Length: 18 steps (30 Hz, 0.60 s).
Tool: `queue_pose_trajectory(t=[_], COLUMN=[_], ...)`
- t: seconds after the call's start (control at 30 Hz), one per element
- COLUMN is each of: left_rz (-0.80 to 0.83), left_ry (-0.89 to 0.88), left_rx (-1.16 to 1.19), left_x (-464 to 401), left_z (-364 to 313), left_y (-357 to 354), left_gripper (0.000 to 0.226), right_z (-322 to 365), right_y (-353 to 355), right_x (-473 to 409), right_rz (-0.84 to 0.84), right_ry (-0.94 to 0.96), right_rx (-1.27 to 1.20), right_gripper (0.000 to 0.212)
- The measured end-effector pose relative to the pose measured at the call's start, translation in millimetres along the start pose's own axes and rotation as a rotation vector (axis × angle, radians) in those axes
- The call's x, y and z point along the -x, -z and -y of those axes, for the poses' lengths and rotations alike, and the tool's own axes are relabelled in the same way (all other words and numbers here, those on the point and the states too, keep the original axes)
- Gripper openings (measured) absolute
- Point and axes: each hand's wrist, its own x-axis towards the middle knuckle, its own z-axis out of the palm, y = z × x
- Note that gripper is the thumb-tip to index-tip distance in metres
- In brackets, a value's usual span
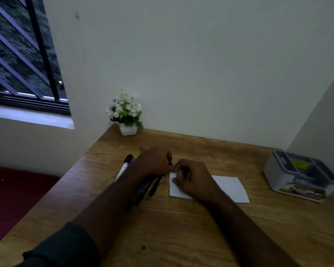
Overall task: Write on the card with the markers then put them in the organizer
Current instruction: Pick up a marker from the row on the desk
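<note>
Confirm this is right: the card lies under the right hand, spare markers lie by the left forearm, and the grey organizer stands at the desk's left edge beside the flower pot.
Wrong on one point. The head view shows the grey organizer at the desk's right edge, far from the flower pot. The card under the right hand and the spare markers are as stated.

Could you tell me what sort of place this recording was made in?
Probably a home study corner: a wooden desk set against plain walls, a barred window at the left, a small pot of white flowers, and a grey desk organizer.
</note>
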Motion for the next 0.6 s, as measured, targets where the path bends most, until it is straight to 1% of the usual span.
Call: queue_pose_trajectory(t=[0.1, 0.17, 0.2, 0.27, 0.33, 0.43, 0.5, 0.6], left_rz=[0.009, -0.028, -0.081, -0.204, -0.261, -0.28, -0.228, -0.145], left_ry=[-0.023, -0.037, -0.042, -0.03, -0.026, 0.044, 0.057, -0.03], left_rx=[-0.029, 0.096, 0.222, 0.548, 0.858, 1.107, 1.23, 1.253], left_x=[-2.4, -2.8, -2.2, 0.4, 5.5, 6.5, 4.9, 5.1], left_z=[-4.3, 1.4, 5.2, 10.3, 13.7, 26.5, 30.8, 23.1], left_y=[-2.1, 3.5, 9.0, 24.4, 38.1, 40.0, 34.4, 23.6], left_gripper=[0.022, 0.013, 0.011, 0.011, 0.011, 0.009, 0.006, 0.007], right_z=[-3.2, -5.0, -5.9, -5.1, -3.1, 1.3, 5.2, 10.1], right_y=[1.1, 0.7, 0.1, -0.3, 0.0, 2.9, 6.2, 16.1], right_x=[-2.2, -4.7, -5.4, -6.6, -7.6, -6.2, -4.7, -4.8], right_rz=[-0.016, -0.044, -0.054, -0.072, -0.073, -0.084, -0.154, -0.308], right_ry=[-0.036, -0.064, -0.078, -0.087, -0.096, -0.105, -0.098, -0.182], right_rx=[-0.084, -0.137, -0.162, -0.198, -0.218, -0.271, -0.409, -0.787], right_gripper=[0.022, 0.026, 0.028, 0.034, 0.043, 0.051, 0.046, 0.032])
